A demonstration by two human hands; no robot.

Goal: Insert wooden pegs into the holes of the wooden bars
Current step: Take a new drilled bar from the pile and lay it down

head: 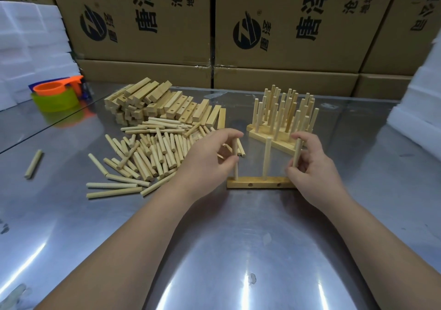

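A: What is the person's left hand (210,159) doing?

B: It is reaching in from the lower left of the frame. Its thumb and forefinger are pinching the left round pale wooden peg (235,171), and the other fingers are curling loosely behind. That peg is standing upright in the left end of the short light-brown wooden bar (260,182).

A: And the right hand (312,166)?

B: It is coming in from the lower right, thumb and fingertips pinching the right wooden peg (297,152) at the bar's right end. The palm is covering that end, so whether the peg is seated cannot be told.

A: Where is the bar lying?

B: It is lying flat on the shiny metal table (214,250) at the centre of the frame, between both hands. A middle wooden peg (266,159) is standing free in it, and two small holes are showing on its front face.

A: What is sitting around it?

B: A loose pile of pegs (152,152) is spreading left of centre, just beside the left hand. A stack of wooden bars (162,104) is lying behind the pile. Finished bars with upright pegs (284,116) are standing above the right hand. Printed cardboard boxes (148,23) are lining the top.
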